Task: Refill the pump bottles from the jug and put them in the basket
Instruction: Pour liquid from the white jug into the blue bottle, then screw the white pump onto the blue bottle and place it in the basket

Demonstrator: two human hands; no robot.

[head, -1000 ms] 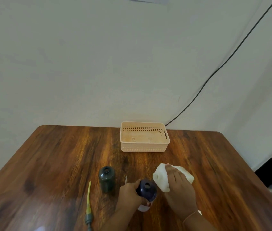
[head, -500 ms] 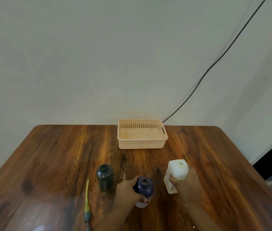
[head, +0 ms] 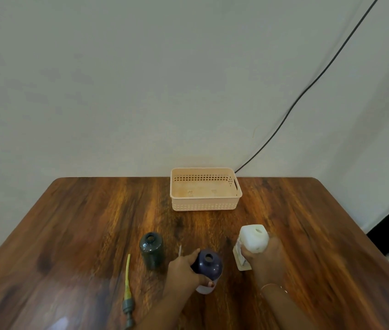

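At the left of the bench [head: 81, 222] a pump head [head: 128, 303] with a yellow dip tube lies flat, off any bottle. Just right of it the dark green bottle [head: 152, 251] stands upright, neck open; its fill level cannot be read. Next comes the left hand [head: 184, 270], its grip curled round the side of the dark blue bottle [head: 209, 263], which also stands upright with an open neck and no pump. Beyond it, at the far edge, the basket [head: 204, 206] has no bottle in it. Further right the white jug [head: 253, 239] is upright and uncapped, with the right hand [head: 263, 263] gripping its body from the near side; whether its base touches the bench I cannot tell.

The task looks to be in its pouring stage at most. No liquid is running now. Both pumps have yet to go back on, and both bottles have yet to reach the basket.
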